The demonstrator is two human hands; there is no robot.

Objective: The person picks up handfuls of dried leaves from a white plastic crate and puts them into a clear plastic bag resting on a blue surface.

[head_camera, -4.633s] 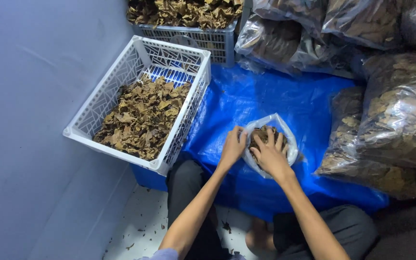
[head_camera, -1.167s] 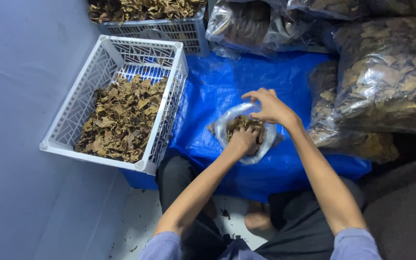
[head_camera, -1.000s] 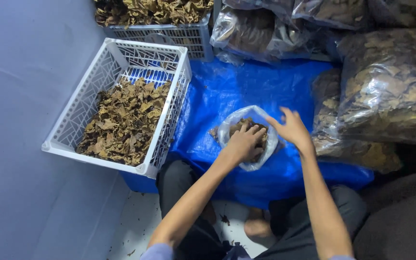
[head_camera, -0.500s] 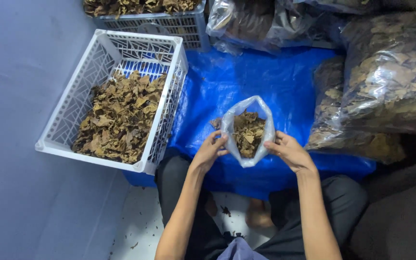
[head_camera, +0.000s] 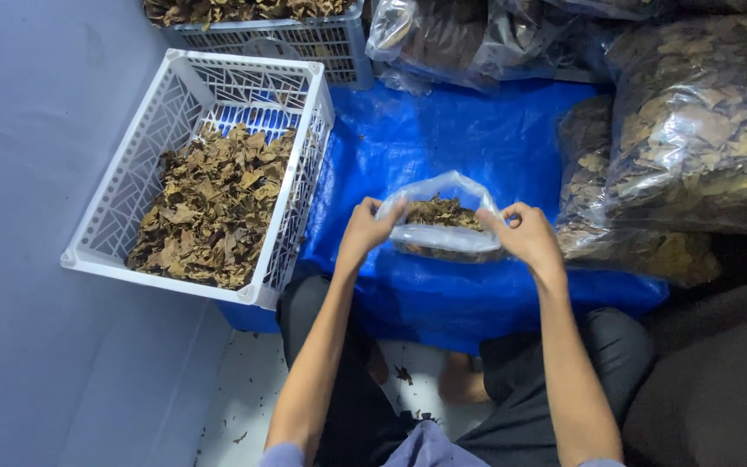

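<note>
I watch the left hand (head_camera: 365,229) and right hand (head_camera: 525,235), each grip clamped on the clear bag (head_camera: 444,227) rim, holding its mouth open above the blue tarp (head_camera: 477,138) so the dried leaves (head_camera: 443,212) stay in.

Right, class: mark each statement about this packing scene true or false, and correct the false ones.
1. Both hands hold a small clear bag of dried leaves. True: left hand and right hand each take a grip on its rim.
2. The white crate is empty. False: it holds brown dried leaves.
3. The bag is held over a blue tarp. True.
4. The large filled bags lie on the person's left. False: they lie on the right; the crate is on the left.
5. A second crate sits behind the white one. True.
</note>
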